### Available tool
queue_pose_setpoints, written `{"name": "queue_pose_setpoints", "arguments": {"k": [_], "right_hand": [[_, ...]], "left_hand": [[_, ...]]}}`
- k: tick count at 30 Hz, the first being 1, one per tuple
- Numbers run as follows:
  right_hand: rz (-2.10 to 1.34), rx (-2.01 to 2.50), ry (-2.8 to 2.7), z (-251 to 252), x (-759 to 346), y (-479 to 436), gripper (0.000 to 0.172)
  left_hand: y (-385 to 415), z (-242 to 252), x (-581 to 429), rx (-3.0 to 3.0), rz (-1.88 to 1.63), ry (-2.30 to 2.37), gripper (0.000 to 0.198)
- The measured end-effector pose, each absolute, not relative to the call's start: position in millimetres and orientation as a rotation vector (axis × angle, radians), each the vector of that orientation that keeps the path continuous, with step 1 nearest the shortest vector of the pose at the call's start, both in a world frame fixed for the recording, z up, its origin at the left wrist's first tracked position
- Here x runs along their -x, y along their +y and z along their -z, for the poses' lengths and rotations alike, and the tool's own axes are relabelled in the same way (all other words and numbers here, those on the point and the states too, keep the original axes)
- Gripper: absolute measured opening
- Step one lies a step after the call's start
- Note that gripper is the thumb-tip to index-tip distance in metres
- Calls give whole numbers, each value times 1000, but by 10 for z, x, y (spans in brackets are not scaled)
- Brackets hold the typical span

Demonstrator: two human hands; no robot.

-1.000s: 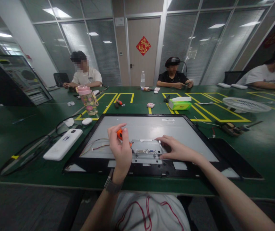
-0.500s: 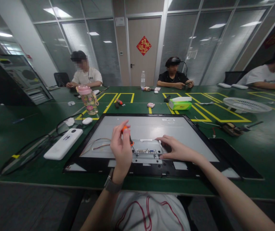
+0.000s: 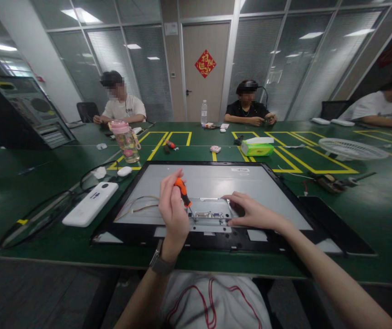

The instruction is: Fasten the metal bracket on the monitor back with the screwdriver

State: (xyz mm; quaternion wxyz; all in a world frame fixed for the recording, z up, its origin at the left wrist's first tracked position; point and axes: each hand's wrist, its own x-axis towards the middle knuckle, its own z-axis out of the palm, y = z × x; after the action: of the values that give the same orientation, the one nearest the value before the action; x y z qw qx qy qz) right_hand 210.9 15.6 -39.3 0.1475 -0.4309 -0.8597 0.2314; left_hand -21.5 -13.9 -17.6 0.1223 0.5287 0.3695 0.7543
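Note:
An orange and black screwdriver (image 3: 182,191) leans against the palm and fingers of my left hand (image 3: 174,204), its shaft slanting down to the left end of the metal connector bracket (image 3: 211,219). The bracket lies near the front edge of a flat display panel (image 3: 216,183) with a black frame. My right hand (image 3: 250,211) holds the bracket's right side between thumb and fingers. Thin wires (image 3: 141,204) lie on the panel to the left of my left hand.
Left of the panel are a white power bank (image 3: 91,204), black cables and a pink-lidded bottle (image 3: 126,141). A black flat piece (image 3: 336,224) lies right. Behind are a green tissue pack (image 3: 256,147) and a white round grille (image 3: 352,148). Three people sit across the table.
The fingers of my left hand have shifted off the screwdriver handle, so more of its orange part shows. My right hand stays in place.

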Motion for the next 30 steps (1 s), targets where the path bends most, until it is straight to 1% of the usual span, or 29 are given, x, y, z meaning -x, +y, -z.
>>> {"name": "queue_pose_setpoints", "arguments": {"k": [2,6,11,16,22,25,30], "right_hand": [[-656,1239,-2477,394,-2105,159,68],[-640,1227,-2480,406,-2107,170,68],[-656,1239,-2480,406,-2103,173,71],[-677,1238,-2464,399,-2103,163,70],[-679,1243,-2465,407,-2114,162,70],[-675,1243,-2463,408,-2115,165,69],[-660,1234,-2471,405,-2108,167,68]], "left_hand": [[-142,191,212,-1486,-2169,1040,35],[-147,207,213,-1482,-2191,1074,31],[-134,189,226,-1675,-2123,1161,28],[-130,212,219,-1813,-2192,1201,22],[-166,291,194,-1799,-2145,1047,37],[-168,274,184,-1810,-2181,1104,31],[-158,201,196,-1869,-2355,1221,19]]}}
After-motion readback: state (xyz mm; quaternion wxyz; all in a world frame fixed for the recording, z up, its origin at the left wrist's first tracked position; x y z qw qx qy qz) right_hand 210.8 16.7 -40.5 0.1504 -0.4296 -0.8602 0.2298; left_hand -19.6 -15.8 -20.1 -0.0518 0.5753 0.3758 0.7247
